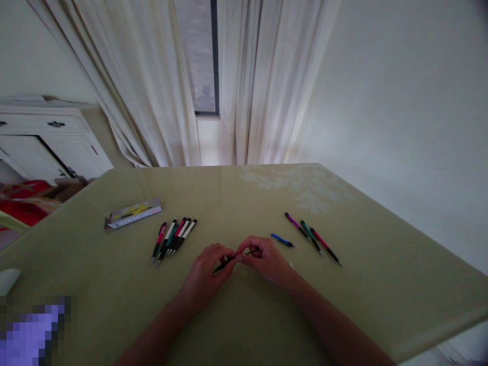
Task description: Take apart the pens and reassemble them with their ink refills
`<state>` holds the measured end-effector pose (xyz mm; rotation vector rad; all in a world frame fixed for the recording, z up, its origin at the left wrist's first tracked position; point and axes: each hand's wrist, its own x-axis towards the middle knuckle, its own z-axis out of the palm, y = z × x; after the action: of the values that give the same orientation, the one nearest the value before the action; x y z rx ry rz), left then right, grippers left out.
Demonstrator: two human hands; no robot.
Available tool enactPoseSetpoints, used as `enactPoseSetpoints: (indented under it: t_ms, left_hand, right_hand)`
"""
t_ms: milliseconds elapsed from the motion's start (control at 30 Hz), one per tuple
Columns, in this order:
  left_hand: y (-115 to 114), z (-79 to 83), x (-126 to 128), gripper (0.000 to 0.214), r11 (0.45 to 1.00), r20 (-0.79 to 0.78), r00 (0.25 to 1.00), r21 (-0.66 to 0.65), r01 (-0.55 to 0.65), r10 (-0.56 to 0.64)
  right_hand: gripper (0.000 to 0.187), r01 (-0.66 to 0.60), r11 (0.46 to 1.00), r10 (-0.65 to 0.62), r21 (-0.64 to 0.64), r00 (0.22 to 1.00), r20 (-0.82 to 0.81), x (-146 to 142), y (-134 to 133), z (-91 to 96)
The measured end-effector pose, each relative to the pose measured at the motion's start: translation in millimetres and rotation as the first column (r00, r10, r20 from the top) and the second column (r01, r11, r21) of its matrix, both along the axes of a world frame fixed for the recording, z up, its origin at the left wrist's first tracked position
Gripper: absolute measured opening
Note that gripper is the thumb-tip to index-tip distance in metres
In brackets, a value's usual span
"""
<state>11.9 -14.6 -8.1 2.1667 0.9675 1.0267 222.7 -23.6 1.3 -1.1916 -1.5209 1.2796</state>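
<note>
Both my hands meet over the middle of the green table [244, 315]. My left hand [208, 269] is closed around a thin black pen part [224, 263]. My right hand [263, 256] pinches the other end of it, a slim dark rod near the fingertips. A short blue pen piece [282, 240] lies just right of my right hand. To the left lies a row of several pens [173, 238] with pink, green and white barrels. Three pens [312, 238] lie spread out to the right.
A flat pen box [133, 213] rests at the table's left. A white cabinet [49, 147] and red fabric [23, 201] stand at far left, curtains [244, 81] and a window behind. A white object [7, 279] sits at the left edge.
</note>
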Motion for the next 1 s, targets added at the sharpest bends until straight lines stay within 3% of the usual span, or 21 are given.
enactPoseSetpoints:
  t_ms: [433, 767, 1000]
  left_hand:
    - [-2, 2.5, 1, 0.009, 0.999, -0.055, 0.998, 0.027, 0.04, -0.038]
    - [2, -2.6, -4, 0.013, 0.99, -0.291, 0.956, 0.139, -0.003, 0.044]
    - [1, -8.7, -4, 0.014, 0.981, -0.187, 0.98, 0.19, -0.035, 0.071]
  right_hand:
    - [0.035, -0.013, 1.0, 0.013, -0.008, 0.999, 0.031, 0, 1, -1.3]
    - [0.024, 0.001, 1.0, -0.002, 0.015, 0.996, 0.091, -3, 1, -7.4]
    - [0.028, 0.008, 0.999, -0.005, -0.049, 0.997, 0.074, -3, 1, -3.1]
